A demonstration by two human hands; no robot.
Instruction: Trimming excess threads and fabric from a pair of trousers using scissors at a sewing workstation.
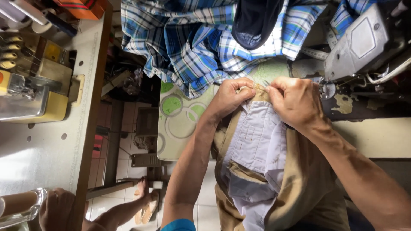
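Pinching the waistband edge of the khaki trousers [308, 184] with both hands, just left of the grey sewing machine [364, 42]. Clenching the grip of the left hand [231, 97] on the folded edge, and doing the same with the right hand [295, 102] right beside it. Probably keeping that short stretch of seam taut between the two.

Also spotting something thin and shiny at the fingertips. Maybe a needle or a ripper, honestly too small for telling.

Keeping the trousers inside out with the white pocket lining [257, 141] facing up, most likely for getting at the stitching. Letting the rest hang off the bench [180, 124], below and left of the sewing machine, down toward the lap.

Seeing a blue plaid cloth [192, 47] bunched up left of the sewing machine with a dark navy piece [254, 19] on top. Seemingly shoved back to free up working room. Keeping a measuring tape [314, 53] right against the sewing machine's left side, handy.

Way off to the left of the sewing machine, noticing a second bench [47, 162] with a yellow-and-metal machine [30, 100]. Also catching another person's hand [55, 209] at its lower end and a sandalled foot [145, 201] on the floor tiles.
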